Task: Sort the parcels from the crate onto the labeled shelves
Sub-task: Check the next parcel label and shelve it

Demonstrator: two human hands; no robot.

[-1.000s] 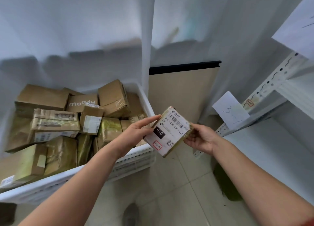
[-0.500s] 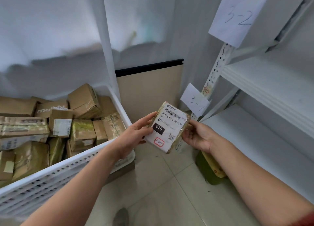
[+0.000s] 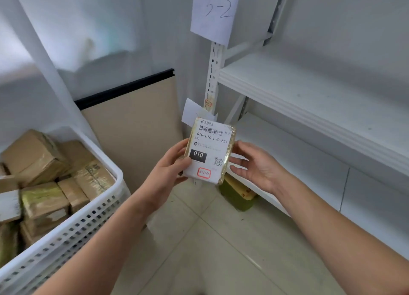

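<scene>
Two bare hands meet at one parcel [image 3: 209, 153], held upright in mid-air at centre, above the floor [image 3: 210, 250], betw. the crate [image 3: 66, 232] at L and the rack [image 3: 332, 126] at R. L hand [image 3: 170, 173]: grasps the parcel's L edge, thumb on the front, fingers behind. R hand [image 3: 254, 166]: released, fingers straight and spread, tips at the parcel's R edge. Parcel: flat, wrapped in yellowish tape, front covered by a white waybill w/ barcode, "010-010-L30-551", a black "010" block, a QR code and a red-framed sticker [image 3: 203, 173] near the bottom, its handwriting too small to read in full. Crate: white, perforated wall, filled w/ brown boxes [image 3: 44, 184], several taped. Rack: white, w/ slotted post [image 3: 213, 77], upper shelf [image 3: 309, 91] and lower shelf [image 3: 287, 144], both R of the parcel. A paper sign [image 3: 213, 11] marked "3-2" hangs on the post above the upper shelf; a 2nd sign [image 3: 191, 112] sits lower, partly hidden behind the parcel, text not legible. A beige board [image 3: 132, 135] w/ black top edge stands betw. crate and rack. A green-and-yellow item [image 3: 236, 198] lies on the floor under the lower shelf; what it is, cannot tell.
</scene>
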